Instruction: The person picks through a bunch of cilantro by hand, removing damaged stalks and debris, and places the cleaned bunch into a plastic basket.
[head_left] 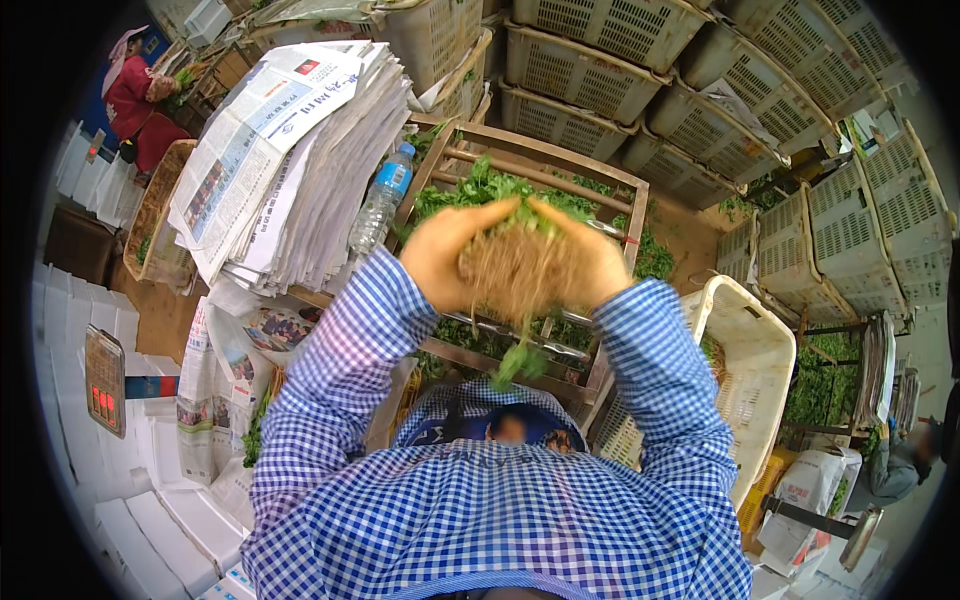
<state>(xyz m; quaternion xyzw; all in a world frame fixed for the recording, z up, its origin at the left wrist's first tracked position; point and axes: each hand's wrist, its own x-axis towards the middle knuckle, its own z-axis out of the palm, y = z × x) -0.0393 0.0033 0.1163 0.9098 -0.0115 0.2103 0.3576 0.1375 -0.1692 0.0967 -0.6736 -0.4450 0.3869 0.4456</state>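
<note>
Between my two hands is a bunch of leafy greens (pixel 518 262), its tangle of brown roots turned toward me and its leaves on the far side. My left hand (pixel 445 255) is closed around its left side, and my right hand (pixel 592 258) cups the right. The fingertips of both nearly meet at the top. Motion smears the roots and fingers a little. One leafy sprig (pixel 520 362) hangs down below the roots. Under the hands stands a metal-framed rack (pixel 600 172) with crossbars, and loose greens lie on and beneath it.
Left of the rack are a tall stack of newspapers (pixel 300 170) and a plastic water bottle (pixel 383 200). A scale display (pixel 105 382) stands farther left. At right is a cream plastic crate (pixel 765 370); stacked crates (pixel 590 80) line the back. Another person (pixel 140 100) handles greens at far left.
</note>
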